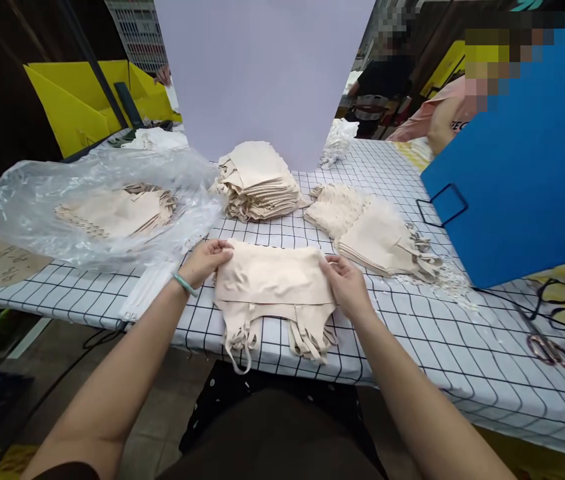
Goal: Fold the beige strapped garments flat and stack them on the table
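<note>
A beige strappy camisole top (275,277) lies in front of me on a small pile of like pieces, its straps toward me at the table's front edge. My left hand (205,263) pinches its far left corner. At the far right corner, my right hand (346,283) grips the fabric between thumb and fingers. Behind it stands a tall folded stack of beige garments (260,180). More beige garments (377,237) lie fanned out beyond my right hand. To the left, a clear plastic bag (187,177) holds further beige pieces (117,213).
A white checked cloth covers the table (412,320). A lilac board (262,73) stands at the back, a blue panel (527,167) at right. Scissors (555,353) and glasses (562,303) lie on the right. Brown paper (0,257) sits at left. Other people are behind.
</note>
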The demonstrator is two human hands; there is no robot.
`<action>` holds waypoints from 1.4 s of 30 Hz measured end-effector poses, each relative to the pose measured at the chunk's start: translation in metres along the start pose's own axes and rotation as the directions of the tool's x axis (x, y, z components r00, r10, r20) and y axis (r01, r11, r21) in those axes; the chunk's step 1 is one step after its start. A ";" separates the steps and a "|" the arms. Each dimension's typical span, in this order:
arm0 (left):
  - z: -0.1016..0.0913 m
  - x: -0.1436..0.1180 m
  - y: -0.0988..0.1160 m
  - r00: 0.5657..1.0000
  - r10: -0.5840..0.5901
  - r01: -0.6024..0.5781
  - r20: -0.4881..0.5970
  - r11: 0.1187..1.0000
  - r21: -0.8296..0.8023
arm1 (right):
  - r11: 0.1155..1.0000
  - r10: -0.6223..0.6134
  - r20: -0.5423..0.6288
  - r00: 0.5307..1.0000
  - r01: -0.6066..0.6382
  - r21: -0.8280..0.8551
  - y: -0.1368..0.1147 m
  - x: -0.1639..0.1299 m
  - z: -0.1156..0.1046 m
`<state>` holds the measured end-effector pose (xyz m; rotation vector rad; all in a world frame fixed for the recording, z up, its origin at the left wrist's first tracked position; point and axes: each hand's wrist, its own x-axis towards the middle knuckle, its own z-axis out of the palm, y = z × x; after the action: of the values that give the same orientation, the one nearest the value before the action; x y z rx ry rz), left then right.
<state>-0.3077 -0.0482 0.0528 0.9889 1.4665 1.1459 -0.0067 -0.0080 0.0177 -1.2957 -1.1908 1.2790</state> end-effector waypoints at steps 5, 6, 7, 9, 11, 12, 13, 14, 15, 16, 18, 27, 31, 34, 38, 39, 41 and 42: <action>-0.005 0.013 -0.017 0.998 0.051 -0.054 0.037 0.995 0.080 | 0.977 -0.088 -0.021 0.996 0.083 -0.196 0.015 0.003 -0.004; -0.007 0.015 -0.016 0.997 0.063 -0.066 0.045 0.995 0.075 | 0.969 -0.109 -0.029 0.994 0.099 -0.226 0.013 0.002 -0.005; -0.008 0.018 -0.014 0.996 0.075 -0.078 0.045 0.994 0.072 | 0.961 -0.127 -0.038 0.991 0.113 -0.251 0.012 0.002 -0.005; -0.007 0.027 -0.010 0.995 0.100 -0.102 0.020 0.990 0.096 | 0.941 -0.170 -0.067 0.983 0.142 -0.306 0.009 0.005 -0.003; -0.004 0.039 -0.008 0.993 0.109 -0.102 -0.035 0.982 0.161 | 0.894 -0.227 -0.099 0.969 0.167 -0.415 0.008 0.011 0.001; -0.002 0.044 -0.008 0.993 0.106 -0.092 -0.061 0.977 0.195 | 0.859 -0.253 -0.107 0.961 0.172 -0.482 0.007 0.013 0.004; -0.001 0.049 -0.008 0.992 0.100 -0.080 -0.080 0.971 0.225 | 0.821 -0.272 -0.110 0.956 0.171 -0.546 0.007 0.016 0.005; 0.001 0.053 -0.009 0.991 0.097 -0.071 -0.093 0.966 0.249 | 0.784 -0.283 -0.105 0.954 0.166 -0.599 0.007 0.017 0.007; 0.002 0.056 -0.009 0.990 0.101 -0.071 -0.099 0.962 0.264 | 0.752 -0.288 -0.096 0.953 0.164 -0.638 0.008 0.019 0.008; 0.003 0.058 -0.010 0.988 0.115 -0.085 -0.100 0.959 0.269 | 0.728 -0.296 -0.087 0.951 0.166 -0.665 0.008 0.019 0.008; 0.003 0.062 -0.012 0.981 0.172 -0.142 -0.094 0.954 0.264 | 0.686 -0.323 -0.077 0.943 0.178 -0.706 0.012 0.020 0.009; -0.005 0.068 -0.024 0.865 0.502 -0.385 0.011 0.649 0.657 | 0.387 -0.490 -0.004 0.872 0.214 -0.897 0.019 0.021 0.001; 0.007 0.057 -0.018 0.753 0.572 -0.555 0.325 0.286 0.781 | 0.222 -0.520 0.267 0.811 0.430 -0.875 0.013 0.028 -0.001; 0.022 0.051 -0.018 0.819 0.346 -0.536 0.458 0.175 0.826 | 0.174 -0.321 0.443 0.837 0.512 -0.841 0.017 0.038 0.004; 0.031 0.046 -0.027 0.883 0.165 -0.459 0.439 0.111 0.881 | 0.206 -0.111 0.485 0.868 0.497 -0.843 0.026 0.044 0.008; 0.030 0.046 -0.030 0.886 0.162 -0.454 0.435 0.105 0.885 | 0.219 -0.096 0.480 0.872 0.489 -0.844 0.028 0.044 0.008; 0.029 0.046 -0.033 0.886 0.168 -0.452 0.433 0.098 0.887 | 0.239 -0.078 0.470 0.879 0.474 -0.848 0.028 0.044 0.008; 0.028 0.046 -0.034 0.886 0.169 -0.451 0.432 0.093 0.888 | 0.245 -0.067 0.464 0.883 0.466 -0.850 0.027 0.044 0.009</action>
<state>-0.2893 -0.0067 0.0080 2.3941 1.8180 0.0561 -0.0154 0.0329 -0.0136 -1.5437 -2.5812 0.3779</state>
